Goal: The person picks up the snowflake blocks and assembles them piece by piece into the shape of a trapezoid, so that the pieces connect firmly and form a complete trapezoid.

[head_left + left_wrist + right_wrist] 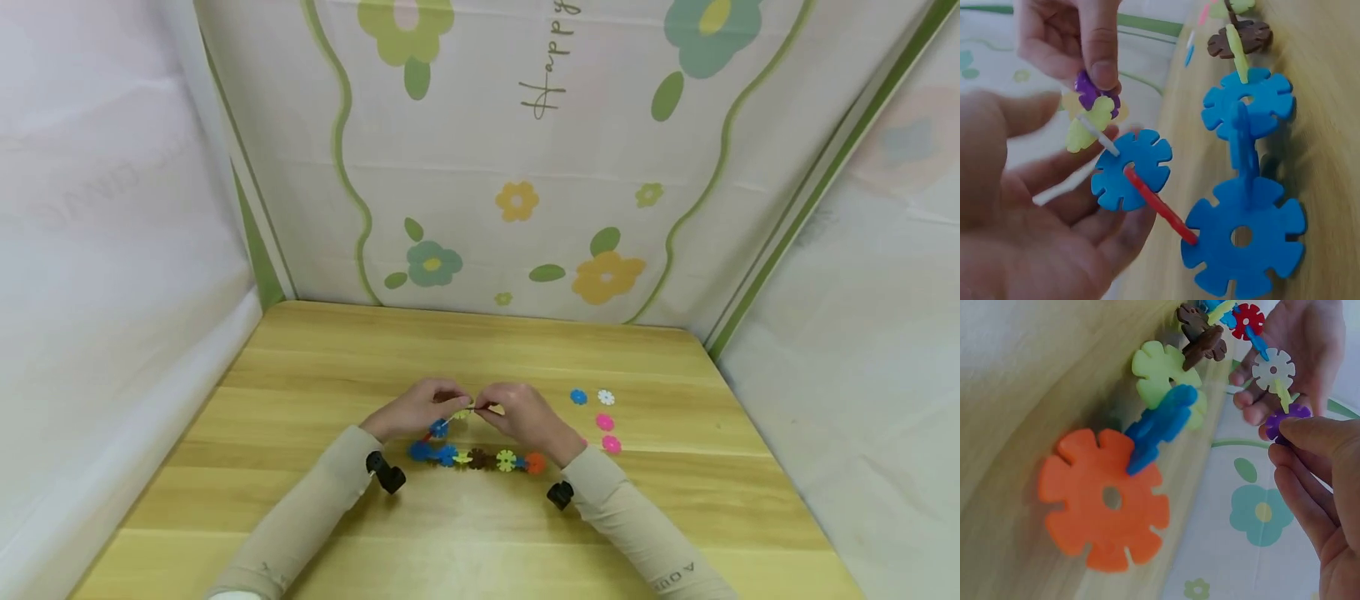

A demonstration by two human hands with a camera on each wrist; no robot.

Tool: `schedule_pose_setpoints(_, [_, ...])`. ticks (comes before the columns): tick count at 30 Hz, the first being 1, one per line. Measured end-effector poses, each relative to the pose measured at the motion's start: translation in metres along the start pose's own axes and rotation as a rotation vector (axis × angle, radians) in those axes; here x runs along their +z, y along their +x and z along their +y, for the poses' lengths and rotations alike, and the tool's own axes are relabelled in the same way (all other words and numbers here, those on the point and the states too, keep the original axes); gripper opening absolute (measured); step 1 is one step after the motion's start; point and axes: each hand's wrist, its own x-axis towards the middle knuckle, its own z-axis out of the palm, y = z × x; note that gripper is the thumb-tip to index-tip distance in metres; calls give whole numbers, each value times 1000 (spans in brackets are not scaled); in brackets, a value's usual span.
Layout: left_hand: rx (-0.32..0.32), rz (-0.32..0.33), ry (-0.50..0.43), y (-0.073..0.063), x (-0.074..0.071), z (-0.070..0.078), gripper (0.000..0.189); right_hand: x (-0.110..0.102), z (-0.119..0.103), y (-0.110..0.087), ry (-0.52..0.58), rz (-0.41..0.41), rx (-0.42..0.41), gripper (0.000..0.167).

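Note:
Notched plastic flower discs are joined in a chain that lies curved on the table. In the head view my left hand (422,410) and right hand (519,414) meet above its raised end. A purple disc (1288,419) is pinched between my right thumb and fingers. It meets a yellow disc (1090,125), which joins a white disc (1274,370) and a blue disc (1132,170). My left hand's fingers spread loosely behind this end, its thumb apart from the yellow disc. A red disc (1160,205) links to a larger blue disc (1242,237). An orange disc (1105,501) forms the other end.
Loose discs lie right of my right hand: a blue one (578,397), a white one (606,397) and several pink ones (611,444). The wooden table (465,533) meets a flower-printed cloth (450,167) at the back.

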Motion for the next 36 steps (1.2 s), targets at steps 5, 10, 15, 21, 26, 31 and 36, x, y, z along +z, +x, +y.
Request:
schedule_pose_setpoints(5, [21, -79, -41, 4, 1, 0, 27, -8, 0, -3, 17, -43, 21, 10])
schedule_pose_setpoints(10, [9, -96, -38, 4, 2, 2, 31, -23, 4, -20, 16, -76, 70, 13])
schedule_pose_setpoints(15, [-18, -105, -50, 4, 4, 3, 33, -51, 13, -57, -19, -125, 222, 13])
schedule_pose_setpoints(21, [-25, -99, -39, 9, 4, 3, 28, -74, 22, -113, -2, -205, 438, 10])
schedule_pose_setpoints(26, [-20, -112, -27, 11, 3, 5, 33, -73, 20, -148, 85, -270, 595, 11])
schedule_pose_setpoints(31, [-3, -130, -27, 12, 2, 5, 37, -65, 16, -155, 99, -250, 654, 14])
schedule_pose_setpoints(36, [6, -129, -23, 11, 4, 7, 35, -67, 13, -149, 95, -268, 706, 18])
